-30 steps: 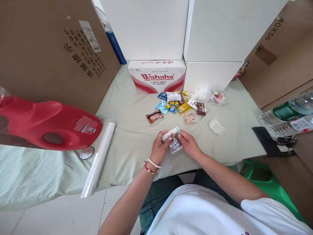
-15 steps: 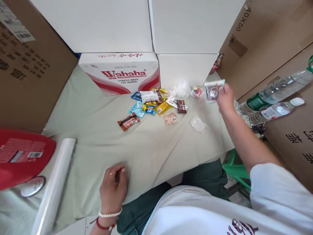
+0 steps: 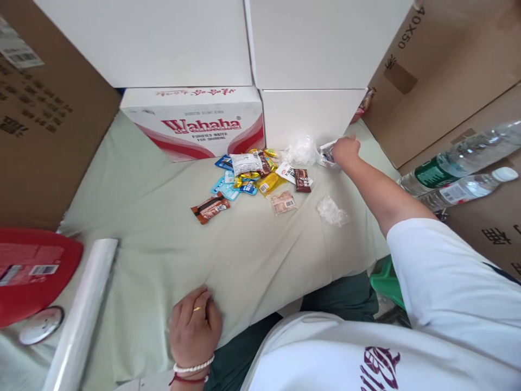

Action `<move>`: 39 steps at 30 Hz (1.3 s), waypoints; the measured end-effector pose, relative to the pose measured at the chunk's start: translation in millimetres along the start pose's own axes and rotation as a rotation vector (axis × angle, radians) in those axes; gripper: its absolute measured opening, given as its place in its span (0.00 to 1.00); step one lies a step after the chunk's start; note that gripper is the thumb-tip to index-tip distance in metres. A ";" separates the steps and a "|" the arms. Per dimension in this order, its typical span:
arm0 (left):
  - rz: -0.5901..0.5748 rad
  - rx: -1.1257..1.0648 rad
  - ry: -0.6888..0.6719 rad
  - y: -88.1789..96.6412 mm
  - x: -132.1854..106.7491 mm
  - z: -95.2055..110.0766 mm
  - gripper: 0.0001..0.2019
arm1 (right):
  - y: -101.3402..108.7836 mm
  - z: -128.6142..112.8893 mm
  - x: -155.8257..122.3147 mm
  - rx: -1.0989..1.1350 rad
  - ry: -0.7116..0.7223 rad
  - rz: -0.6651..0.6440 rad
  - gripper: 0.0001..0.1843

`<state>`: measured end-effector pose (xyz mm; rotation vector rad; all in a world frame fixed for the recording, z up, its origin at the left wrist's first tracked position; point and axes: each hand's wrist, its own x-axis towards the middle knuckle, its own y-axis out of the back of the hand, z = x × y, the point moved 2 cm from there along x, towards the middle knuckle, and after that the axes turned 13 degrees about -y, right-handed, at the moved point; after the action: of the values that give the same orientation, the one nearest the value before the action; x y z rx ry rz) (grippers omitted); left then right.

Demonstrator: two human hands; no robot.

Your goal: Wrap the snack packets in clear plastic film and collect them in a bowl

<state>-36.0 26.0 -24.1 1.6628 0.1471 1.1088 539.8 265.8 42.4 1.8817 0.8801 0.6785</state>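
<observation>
My right hand point(image 3: 345, 151) reaches far forward to the back right of the green cloth point(image 3: 163, 244) and rests closed on a small wrapped snack packet point(image 3: 326, 153) lying there. My left hand point(image 3: 195, 326) lies near the front edge of the cloth with its fingers curled under, and I cannot make out anything in it. A heap of small snack packets point(image 3: 252, 174) lies in the middle back, with a brown bar point(image 3: 210, 208) a little apart on the left.
A Wahaha box point(image 3: 195, 122) and white boxes point(image 3: 309, 108) stand behind the snacks. Cardboard cartons flank both sides. Two water bottles point(image 3: 459, 174) lie at the right. A roll of clear film point(image 3: 81, 320), a red jug point(image 3: 32, 271) and crumpled plastic point(image 3: 331, 210) also sit here.
My right hand has come down from the air with the packet and set it on the cloth by the white box. The left hand stays at the front edge.
</observation>
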 end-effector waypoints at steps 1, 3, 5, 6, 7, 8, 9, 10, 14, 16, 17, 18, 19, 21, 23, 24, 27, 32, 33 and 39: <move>0.005 0.006 -0.004 0.2 0.3 0.2 0.09 | 4.4 -1.4 -1.9 -0.017 -0.036 0.039 0.27; 0.012 0.013 -0.005 0.4 1.4 0.9 0.09 | 18.3 -6.4 -6.1 -0.025 -0.124 0.133 0.26; 0.012 0.012 -0.001 0.6 2.0 1.9 0.08 | 35.7 -11.8 -16.0 0.028 -0.146 0.215 0.21; 0.010 0.008 0.006 0.5 1.7 2.4 0.08 | 44.0 -12.6 -25.0 0.063 -0.151 0.249 0.18; 0.009 0.003 0.015 0.3 0.9 3.0 0.08 | 51.0 -11.6 -37.4 0.097 -0.152 0.272 0.16; 0.012 -0.002 0.028 0.0 -0.4 3.4 0.09 | 55.7 -8.4 -53.3 0.124 -0.140 0.271 0.16; 0.018 -0.007 0.045 -0.5 -2.2 3.8 0.09 | 57.9 -2.9 -72.5 0.145 -0.119 0.245 0.17; 0.024 -0.014 0.070 -1.3 -4.3 4.0 0.09 | 57.5 4.5 -94.7 0.157 -0.079 0.192 0.18; 0.021 -0.070 0.178 -5.7 -12.5 3.0 0.09 | 40.3 49.3 -198.2 0.055 -0.002 -0.076 0.22; 0.008 -0.114 0.220 -7.0 -14.5 2.5 0.08 | 29.2 68.3 -244.9 0.023 0.050 -0.179 0.27; 0.007 -0.135 0.250 -6.6 -14.5 2.5 0.08 | 24.0 74.3 -263.9 0.036 0.055 -0.194 0.26; 0.012 -0.159 0.292 -5.4 -13.6 2.9 0.07 | 19.2 77.0 -279.7 0.079 0.042 -0.171 0.24; 0.027 -0.186 0.346 -3.5 -11.7 3.9 0.07 | 14.3 76.2 -292.8 0.153 0.004 -0.129 0.22; 0.083 -0.272 0.504 1.6 -4.5 9.1 0.06 | 3.8 63.1 -314.0 0.381 -0.121 -0.045 0.20; 0.128 -0.471 0.715 3.9 7.2 20.6 0.07 | -8.3 35.6 -332.2 0.600 -0.205 -0.066 0.19; 0.127 -0.632 0.831 2.7 14.6 29.3 0.10 | -13.8 17.8 -340.4 0.664 -0.190 -0.115 0.17; 0.025 -1.197 1.040 -8.5 42.5 63.8 0.20 | -25.7 -36.2 -361.1 0.642 0.041 -0.291 0.11; 0.083 -1.521 1.121 -30.8 80.0 89.7 0.25 | -34.3 -77.4 -383.2 0.498 0.324 -0.428 0.08; 0.122 -1.529 1.143 -34.6 82.8 87.8 0.24 | -35.2 -77.2 -385.4 0.510 0.338 -0.452 0.09; 0.181 -1.545 1.194 -45.5 78.2 78.4 0.23 | -41.3 -43.1 -383.0 0.803 -0.045 -0.673 0.18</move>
<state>82.8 36.2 -14.1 -0.4352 -0.1158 1.5533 268.5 -5.7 -11.9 2.0371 1.8185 -0.1748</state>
